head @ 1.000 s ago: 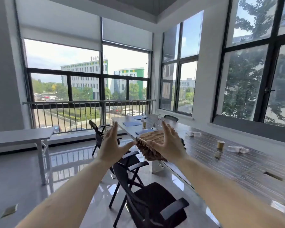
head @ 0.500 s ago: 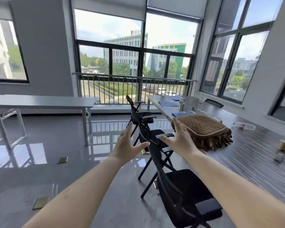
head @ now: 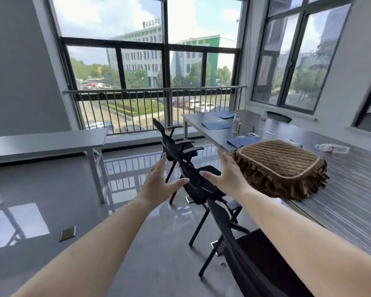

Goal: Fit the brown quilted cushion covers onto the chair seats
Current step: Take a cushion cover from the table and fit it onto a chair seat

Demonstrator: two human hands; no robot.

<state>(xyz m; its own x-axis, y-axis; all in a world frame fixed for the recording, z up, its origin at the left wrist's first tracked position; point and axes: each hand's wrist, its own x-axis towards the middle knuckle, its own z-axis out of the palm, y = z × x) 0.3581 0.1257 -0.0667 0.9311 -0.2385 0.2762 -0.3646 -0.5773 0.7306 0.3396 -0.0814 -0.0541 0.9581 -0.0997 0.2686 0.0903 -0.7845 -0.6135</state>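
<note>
Since half a second ago the view has swung slightly left, and both hands hang outstretched as before. The left hand (head: 159,185) is spread, holding nothing, above the black chairs (head: 198,185). The right hand (head: 228,176), fingers straight, is beside the cushion covers (head: 278,168) stacked on the table (head: 351,200).

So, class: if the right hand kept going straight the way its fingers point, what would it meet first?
Probably the near left edge of the brown cushion covers stacked on the table. The right hand is open, fingers aimed up and away beside that edge; depth is unclear, so it might pass just alongside.
</note>
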